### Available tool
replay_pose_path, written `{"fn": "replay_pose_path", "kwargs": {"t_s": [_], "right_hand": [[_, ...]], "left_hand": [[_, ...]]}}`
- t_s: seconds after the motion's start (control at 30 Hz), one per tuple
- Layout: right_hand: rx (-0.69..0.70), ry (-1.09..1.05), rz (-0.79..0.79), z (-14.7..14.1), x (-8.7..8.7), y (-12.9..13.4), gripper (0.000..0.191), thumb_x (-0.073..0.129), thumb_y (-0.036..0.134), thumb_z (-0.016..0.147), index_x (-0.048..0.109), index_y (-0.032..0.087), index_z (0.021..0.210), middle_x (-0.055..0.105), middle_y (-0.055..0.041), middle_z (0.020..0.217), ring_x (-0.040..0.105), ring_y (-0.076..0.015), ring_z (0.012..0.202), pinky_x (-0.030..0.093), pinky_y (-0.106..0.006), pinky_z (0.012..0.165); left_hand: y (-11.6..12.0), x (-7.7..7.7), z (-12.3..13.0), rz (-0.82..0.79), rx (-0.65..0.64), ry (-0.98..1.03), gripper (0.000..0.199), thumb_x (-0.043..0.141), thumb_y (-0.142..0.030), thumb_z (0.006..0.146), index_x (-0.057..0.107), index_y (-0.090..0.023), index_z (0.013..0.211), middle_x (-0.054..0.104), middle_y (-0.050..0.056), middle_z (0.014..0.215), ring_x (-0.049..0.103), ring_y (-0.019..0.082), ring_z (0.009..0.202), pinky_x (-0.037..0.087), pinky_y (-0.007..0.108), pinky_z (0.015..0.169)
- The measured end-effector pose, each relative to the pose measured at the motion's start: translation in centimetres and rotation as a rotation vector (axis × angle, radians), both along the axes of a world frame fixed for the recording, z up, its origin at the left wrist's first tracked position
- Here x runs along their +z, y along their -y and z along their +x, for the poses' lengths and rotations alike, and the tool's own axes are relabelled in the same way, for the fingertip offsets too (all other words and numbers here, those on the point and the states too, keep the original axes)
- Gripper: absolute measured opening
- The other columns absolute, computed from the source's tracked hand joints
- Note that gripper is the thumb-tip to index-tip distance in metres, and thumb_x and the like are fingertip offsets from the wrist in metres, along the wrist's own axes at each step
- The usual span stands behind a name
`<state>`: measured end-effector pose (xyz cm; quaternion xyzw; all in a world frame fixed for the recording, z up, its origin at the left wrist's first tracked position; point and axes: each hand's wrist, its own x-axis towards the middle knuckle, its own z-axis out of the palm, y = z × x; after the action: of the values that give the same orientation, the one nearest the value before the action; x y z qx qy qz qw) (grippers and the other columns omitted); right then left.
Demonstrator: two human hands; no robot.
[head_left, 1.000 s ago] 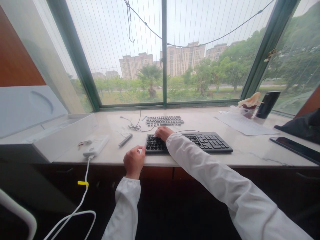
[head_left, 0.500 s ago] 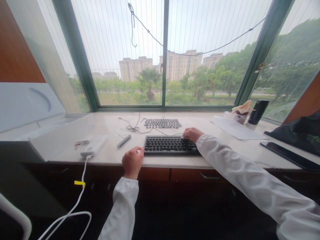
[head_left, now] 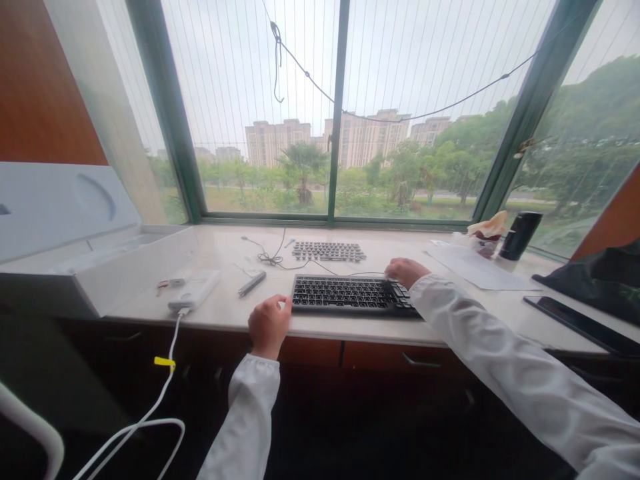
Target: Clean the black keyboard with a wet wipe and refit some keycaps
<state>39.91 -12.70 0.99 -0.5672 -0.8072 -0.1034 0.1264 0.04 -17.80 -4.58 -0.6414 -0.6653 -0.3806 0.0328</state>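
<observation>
Curling at the left edge of the flat, gridded black keyboard (head_left: 340, 293) is the left hand (head_left: 270, 325); the right hand (head_left: 406, 272) bends over its far edge. Whether either grip is clamped, I cannot tell. Smooth pale bench (head_left: 225, 253) shows narrowly in front, more widely behind, where small keycaps (head_left: 327, 251) form rows.

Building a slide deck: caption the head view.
Left hand at the left end of a black keyboard, right hand near its back edge, keycaps in rows behind.
</observation>
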Motion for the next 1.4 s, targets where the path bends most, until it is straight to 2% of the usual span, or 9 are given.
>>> {"fn": "replay_pose_path", "kwargs": {"t_s": [0.13, 0.37, 0.57, 0.7, 0.8, 0.97, 1.07, 1.27, 1.4], "right_hand": [[-0.033, -0.043, 0.056, -0.6, 0.4, 0.8, 0.026, 0.052, 0.023, 0.091, 0.077, 0.020, 0.095, 0.071, -0.0089, 0.097, 0.067, -0.0162, 0.084, 0.049, -0.025, 0.081], [-0.060, -0.038, -0.039, -2.5, -1.3, 2.8, 0.018, 0.060, 0.024, 0.085, 0.078, 0.020, 0.086, 0.073, -0.0070, 0.089, 0.067, -0.0154, 0.077, 0.048, -0.023, 0.074], [-0.074, -0.056, -0.091, -2.8, -0.6, 5.0, 0.014, 0.064, 0.027, 0.083, 0.077, 0.023, 0.085, 0.074, -0.0039, 0.086, 0.067, -0.0152, 0.077, 0.048, -0.023, 0.072], [-0.062, -0.029, -0.123, -4.2, -0.2, 6.8, 0.015, 0.062, 0.026, 0.084, 0.077, 0.023, 0.084, 0.073, -0.0035, 0.083, 0.065, -0.0144, 0.075, 0.046, -0.022, 0.072], [-0.112, -0.005, -0.109, -5.5, -0.3, 8.1, 0.017, 0.060, 0.025, 0.087, 0.076, 0.021, 0.083, 0.072, -0.0051, 0.084, 0.065, -0.0156, 0.077, 0.045, -0.024, 0.073], [-0.321, 0.009, 0.000, -8.1, -2.0, 10.1, 0.029, 0.048, 0.026, 0.094, 0.072, 0.014, 0.083, 0.068, -0.0126, 0.085, 0.064, -0.0199, 0.073, 0.043, -0.029, 0.066], [-0.435, 0.012, 0.116, -9.6, -3.6, 11.3, 0.030, 0.044, 0.026, 0.096, 0.070, 0.015, 0.084, 0.065, -0.0119, 0.086, 0.063, -0.0184, 0.071, 0.041, -0.028, 0.061], [-0.506, -0.117, 0.223, -10.8, -5.1, 12.6, 0.027, 0.047, 0.029, 0.096, 0.069, 0.017, 0.087, 0.064, -0.0099, 0.085, 0.060, -0.0160, 0.067, 0.039, -0.026, 0.059], [-0.515, -0.203, 0.244, -13.8, -5.5, 12.3, 0.024, 0.047, 0.026, 0.095, 0.068, 0.016, 0.088, 0.063, -0.0101, 0.087, 0.060, -0.0156, 0.069, 0.041, -0.025, 0.060]], "left_hand": [[0.1, 0.1, 0.0, -0.004, 0.002, -0.003, 0.027, 0.053, -0.044, 0.086, 0.074, -0.029, 0.077, 0.069, 0.002, 0.068, 0.063, 0.021, 0.065, 0.028, 0.029, 0.056], [0.2, 0.3, 0.1, -0.021, 0.016, 0.005, 0.028, 0.053, -0.044, 0.086, 0.075, -0.028, 0.079, 0.070, 0.004, 0.071, 0.062, 0.021, 0.067, 0.031, 0.028, 0.057], [0.2, 0.2, 0.1, -0.001, 0.013, -0.007, 0.028, 0.052, -0.045, 0.086, 0.074, -0.029, 0.078, 0.069, 0.003, 0.069, 0.061, 0.021, 0.064, 0.027, 0.028, 0.055], [0.1, 0.1, 0.1, 0.008, 0.019, -0.018, 0.028, 0.052, -0.045, 0.086, 0.074, -0.029, 0.078, 0.069, 0.002, 0.069, 0.061, 0.021, 0.064, 0.025, 0.029, 0.055], [0.1, 0.0, 0.1, 0.006, 0.021, -0.026, 0.028, 0.052, -0.047, 0.085, 0.074, -0.030, 0.079, 0.069, 0.002, 0.070, 0.061, 0.022, 0.065, 0.025, 0.029, 0.055], [0.0, 0.0, 0.0, 0.008, 0.025, -0.029, 0.029, 0.052, -0.047, 0.086, 0.074, -0.030, 0.079, 0.070, 0.002, 0.071, 0.061, 0.022, 0.065, 0.025, 0.029, 0.056], [0.1, 0.0, 0.0, 0.010, 0.019, -0.034, 0.029, 0.052, -0.047, 0.086, 0.074, -0.030, 0.079, 0.070, 0.002, 0.071, 0.061, 0.022, 0.065, 0.025, 0.029, 0.056], [0.2, 0.2, 0.1, -0.005, 0.025, -0.025, 0.029, 0.052, -0.046, 0.086, 0.074, -0.029, 0.079, 0.070, 0.003, 0.072, 0.061, 0.021, 0.066, 0.027, 0.029, 0.057], [0.1, 0.1, 0.1, 0.000, 0.030, -0.034, 0.029, 0.052, -0.047, 0.085, 0.074, -0.029, 0.079, 0.070, 0.002, 0.071, 0.060, 0.021, 0.064, 0.026, 0.029, 0.056]]}}
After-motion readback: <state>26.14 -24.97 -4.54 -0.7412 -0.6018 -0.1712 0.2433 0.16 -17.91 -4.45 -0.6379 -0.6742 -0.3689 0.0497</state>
